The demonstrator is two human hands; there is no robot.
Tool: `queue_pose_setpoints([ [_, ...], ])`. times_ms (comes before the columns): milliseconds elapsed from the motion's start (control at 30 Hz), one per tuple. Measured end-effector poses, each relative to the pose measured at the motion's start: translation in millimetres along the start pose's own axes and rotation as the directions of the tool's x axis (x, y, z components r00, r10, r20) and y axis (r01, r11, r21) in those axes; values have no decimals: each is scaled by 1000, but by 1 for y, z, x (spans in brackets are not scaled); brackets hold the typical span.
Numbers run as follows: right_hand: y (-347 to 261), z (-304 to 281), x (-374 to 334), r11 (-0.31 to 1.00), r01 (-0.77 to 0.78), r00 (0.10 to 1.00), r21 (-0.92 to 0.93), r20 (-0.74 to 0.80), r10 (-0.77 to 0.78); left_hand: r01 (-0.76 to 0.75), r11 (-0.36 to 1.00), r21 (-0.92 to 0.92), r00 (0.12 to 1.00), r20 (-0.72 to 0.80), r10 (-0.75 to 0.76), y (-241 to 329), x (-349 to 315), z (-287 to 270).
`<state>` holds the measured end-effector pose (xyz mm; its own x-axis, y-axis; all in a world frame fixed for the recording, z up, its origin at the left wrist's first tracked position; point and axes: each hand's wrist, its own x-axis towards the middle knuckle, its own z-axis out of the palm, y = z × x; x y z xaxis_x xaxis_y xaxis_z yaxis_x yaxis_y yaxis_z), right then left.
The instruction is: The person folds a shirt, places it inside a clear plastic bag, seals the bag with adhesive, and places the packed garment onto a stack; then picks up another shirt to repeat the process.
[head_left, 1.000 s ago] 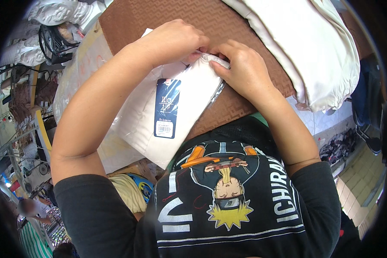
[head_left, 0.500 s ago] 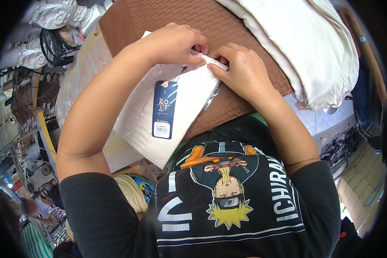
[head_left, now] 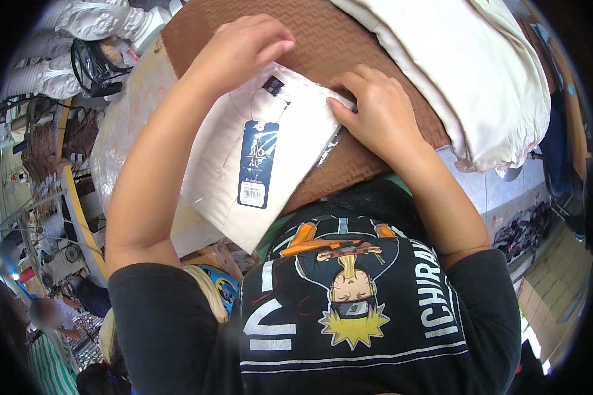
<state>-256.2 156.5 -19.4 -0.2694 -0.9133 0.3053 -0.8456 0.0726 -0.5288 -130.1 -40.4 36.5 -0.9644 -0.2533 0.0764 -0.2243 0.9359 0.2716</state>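
A folded off-white garment (head_left: pixel 270 145) lies in a clear plastic bag on a brown textured surface. A long navy hang tag (head_left: pixel 257 164) with a white sticker rests on it, and a small black neck label (head_left: pixel 273 85) shows near its top. My left hand (head_left: pixel 247 52) hovers at the bag's top left edge, thumb apart from the fingers, with nothing visible in it. At the top right corner, my right hand (head_left: pixel 379 115) has its thumb on the package and its fingers curled at the bag's edge.
The brown textured cover (head_left: pixel 296 29) lies under the package. A pile of off-white cloth (head_left: pixel 468 79) sits at the right. Crumpled clear plastic sheeting (head_left: pixel 135 128) hangs at the left, near white ornate columns (head_left: pixel 85 20) and a black bag (head_left: pixel 95 69). Another person (head_left: pixel 49 316) is far lower left.
My left hand has left the folded top edge and moved up and left, uncovering the neck label. The bag's top edge now lies flatter. My right hand stays near the corner.
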Motion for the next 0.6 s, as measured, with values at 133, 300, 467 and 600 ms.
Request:
queue_pose_setpoints([
  [133,-5,3,-2,975,204,978,-92,-26,-208,148,989,12,956,-258,-140,3,-56,1],
  [300,-12,-13,14,961,218,976,-170,50,-213,520,847,-106,788,-323,-524,22,-132,12],
  [467,-27,24,23,869,475,870,-139,219,-441,639,769,-18,758,-153,-634,57,-139,48],
  [600,-26,29,22,925,305,920,-227,320,-225,621,782,-50,761,-203,-617,63,-140,57],
])
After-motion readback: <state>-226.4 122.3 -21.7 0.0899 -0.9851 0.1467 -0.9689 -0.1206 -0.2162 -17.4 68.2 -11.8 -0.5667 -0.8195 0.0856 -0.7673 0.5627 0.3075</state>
